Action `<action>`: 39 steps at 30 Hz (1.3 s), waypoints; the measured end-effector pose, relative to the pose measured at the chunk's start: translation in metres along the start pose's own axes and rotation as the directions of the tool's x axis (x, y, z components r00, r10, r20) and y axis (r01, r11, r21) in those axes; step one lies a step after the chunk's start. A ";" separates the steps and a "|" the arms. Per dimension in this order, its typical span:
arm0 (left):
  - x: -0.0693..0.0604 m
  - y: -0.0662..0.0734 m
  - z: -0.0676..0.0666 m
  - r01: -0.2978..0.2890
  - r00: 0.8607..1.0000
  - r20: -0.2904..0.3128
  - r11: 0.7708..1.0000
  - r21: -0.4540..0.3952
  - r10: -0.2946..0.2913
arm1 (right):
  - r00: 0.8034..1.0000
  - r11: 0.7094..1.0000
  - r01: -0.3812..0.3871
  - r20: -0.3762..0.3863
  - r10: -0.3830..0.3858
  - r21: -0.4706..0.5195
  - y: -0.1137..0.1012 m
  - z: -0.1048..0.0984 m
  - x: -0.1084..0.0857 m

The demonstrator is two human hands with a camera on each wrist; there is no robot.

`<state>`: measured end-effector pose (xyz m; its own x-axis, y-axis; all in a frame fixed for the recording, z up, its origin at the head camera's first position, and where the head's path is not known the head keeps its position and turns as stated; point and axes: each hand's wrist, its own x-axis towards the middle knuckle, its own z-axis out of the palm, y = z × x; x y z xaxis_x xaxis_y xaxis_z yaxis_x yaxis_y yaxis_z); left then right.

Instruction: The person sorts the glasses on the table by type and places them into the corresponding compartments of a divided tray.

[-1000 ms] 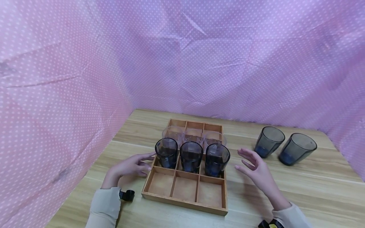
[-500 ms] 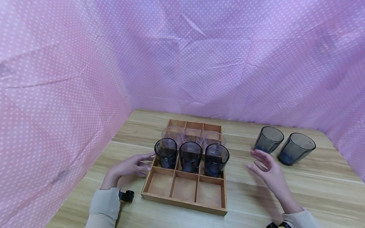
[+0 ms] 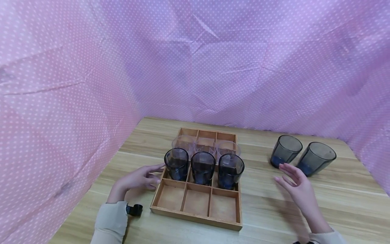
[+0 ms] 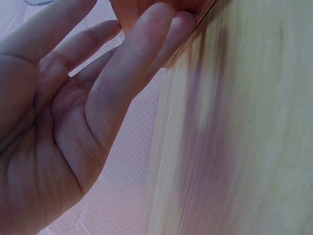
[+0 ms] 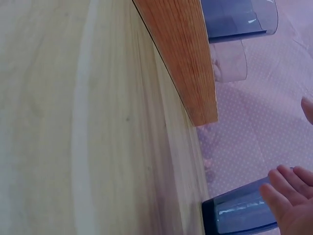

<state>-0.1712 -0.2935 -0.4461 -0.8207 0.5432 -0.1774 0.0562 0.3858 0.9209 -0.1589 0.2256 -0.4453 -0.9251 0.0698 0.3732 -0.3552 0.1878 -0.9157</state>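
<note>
A wooden compartment tray (image 3: 195, 217) holds three dark glasses, the middle one (image 3: 203, 167) among them, standing side by side. Behind these is a row of three colourless see-through glasses (image 3: 184, 142). My left hand (image 3: 138, 179) rests its fingertips at the tray's left side, fingers loosely bent; the left wrist view has them against the wood (image 4: 134, 12). Over the table at right, my right hand (image 3: 298, 188) has its fingers spread and grips nothing. It is just in front of two more dark glasses, one nearer (image 3: 285, 151) and one farther right (image 3: 318, 158), whose base it partly hides.
The tray and loose glasses share a light wooden table (image 3: 262, 210). Pink polka-dot cloth (image 3: 195, 67) hangs behind the table and along its left and right sides. Black bands with small devices (image 3: 134, 210) sit at the wrists.
My right hand has moved rightward, away from the tray and toward the two loose dark glasses. My left hand has stayed at the tray's left side.
</note>
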 end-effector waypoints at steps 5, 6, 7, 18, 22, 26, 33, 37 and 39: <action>0.000 0.000 0.000 0.000 1.000 -0.001 1.000 -0.003 0.000 | 0.976 0.976 -0.120 -0.200 0.083 -0.181 -0.003 0.005 0.000; 0.000 0.000 0.000 0.000 1.000 -0.001 1.000 -0.004 0.000 | 0.963 0.967 -0.162 -0.246 0.111 -0.197 -0.004 0.006 0.001; 0.000 0.000 0.000 0.000 1.000 0.000 1.000 -0.004 0.000 | 0.949 0.957 -0.200 -0.286 0.136 -0.209 -0.004 0.007 0.002; 0.000 0.002 -0.001 0.009 1.000 -0.007 1.000 0.028 -0.009 | 0.859 0.872 -0.427 -0.408 0.308 -0.241 -0.008 0.008 0.016; 0.000 0.002 -0.001 0.010 1.000 -0.004 1.000 0.023 -0.010 | 0.844 0.877 -0.434 -0.433 0.317 -0.205 -0.007 0.009 0.026; 0.000 0.002 -0.001 0.012 1.000 -0.003 1.000 0.022 -0.011 | 0.841 0.892 -0.421 -0.438 0.317 -0.163 -0.003 0.008 0.037; 0.000 0.002 -0.001 0.014 1.000 -0.004 1.000 0.027 -0.014 | 0.836 0.891 -0.425 -0.448 0.318 -0.160 -0.005 0.009 0.055; -0.001 0.003 -0.001 0.016 1.000 -0.007 1.000 0.022 -0.016 | 0.831 0.883 -0.432 -0.463 0.309 -0.185 -0.003 0.010 0.062; -0.001 0.003 -0.001 0.016 1.000 -0.005 1.000 0.020 -0.015 | 0.827 0.876 -0.440 -0.470 0.309 -0.198 -0.002 0.009 0.065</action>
<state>-0.1707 -0.2933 -0.4431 -0.8245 0.5331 -0.1898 0.0546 0.4088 0.9110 -0.2194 0.2205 -0.4210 -0.8119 0.5760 0.0954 0.1228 0.3281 -0.9366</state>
